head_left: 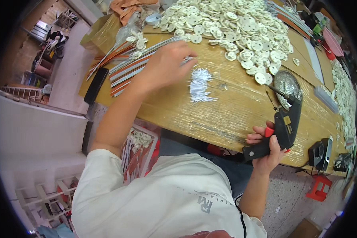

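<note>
My right hand (270, 154) is wrapped round the grip of a black glue gun (286, 126) with a red trigger. The gun's nozzle end points up and away, over a round metal dish (288, 88) that looks coated with glue. Over the table's left part, my left hand (171, 59) has its fingers curled and pinched together. Something small and whitish shows at its fingertips, too small to name. Just right of and below that hand lies a bunch of short thin white sticks (200, 85). Under my left wrist run long grey and orange strips (131, 65).
A large heap of round cream-coloured discs with small holes (242, 27) covers the table's far side. More discs (345, 95) lie along the right edge. A black oblong object (96, 86) sits at the left edge. Below the table stands a bin (141, 148) with strips and scraps.
</note>
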A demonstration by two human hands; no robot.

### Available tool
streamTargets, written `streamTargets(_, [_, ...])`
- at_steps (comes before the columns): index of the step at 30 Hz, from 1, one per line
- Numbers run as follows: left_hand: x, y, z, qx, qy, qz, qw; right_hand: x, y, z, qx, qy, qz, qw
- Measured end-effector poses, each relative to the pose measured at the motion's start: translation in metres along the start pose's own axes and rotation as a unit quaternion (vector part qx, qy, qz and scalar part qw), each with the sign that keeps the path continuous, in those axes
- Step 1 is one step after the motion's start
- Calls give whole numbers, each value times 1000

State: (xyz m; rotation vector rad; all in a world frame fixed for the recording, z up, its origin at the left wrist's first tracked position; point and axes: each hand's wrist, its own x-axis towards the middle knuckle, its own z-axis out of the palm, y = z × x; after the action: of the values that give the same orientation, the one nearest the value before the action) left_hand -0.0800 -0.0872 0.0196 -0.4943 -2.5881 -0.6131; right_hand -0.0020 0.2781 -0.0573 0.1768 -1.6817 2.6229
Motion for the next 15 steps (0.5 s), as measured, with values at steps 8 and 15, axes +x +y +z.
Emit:
streamTargets(8, [90, -8, 81, 64, -96, 20, 993, 4, 0, 2, 12, 15, 9, 1000])
streamTargets(15, [104, 8, 104, 102, -165, -112, 975, 3, 1, 3, 13, 12, 21, 1000])
